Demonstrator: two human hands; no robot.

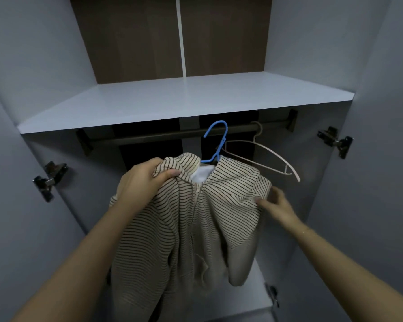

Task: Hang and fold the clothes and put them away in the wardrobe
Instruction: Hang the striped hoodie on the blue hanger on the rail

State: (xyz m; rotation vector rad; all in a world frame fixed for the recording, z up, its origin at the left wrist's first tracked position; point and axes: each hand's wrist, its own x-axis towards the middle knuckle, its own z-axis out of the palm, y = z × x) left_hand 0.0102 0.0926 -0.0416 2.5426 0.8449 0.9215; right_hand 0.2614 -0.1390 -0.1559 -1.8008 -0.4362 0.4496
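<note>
A beige hoodie with thin dark stripes (196, 228) hangs on a blue hanger (215, 141), whose hook is level with the dark wardrobe rail (163, 137); whether it rests on the rail I cannot tell. My left hand (141, 182) grips the hoodie's left shoulder and hood fabric. At the right shoulder, my right hand (275, 203) pinches the fabric between thumb and fingers. The zip runs down the front, closed.
An empty pale pink hanger (265, 156) hangs on the rail just right of the blue one. A white shelf (184, 101) sits above the rail. Door hinges (48, 180) (335, 140) stick out on both side walls. A lower white surface (256, 296) lies under the hoodie.
</note>
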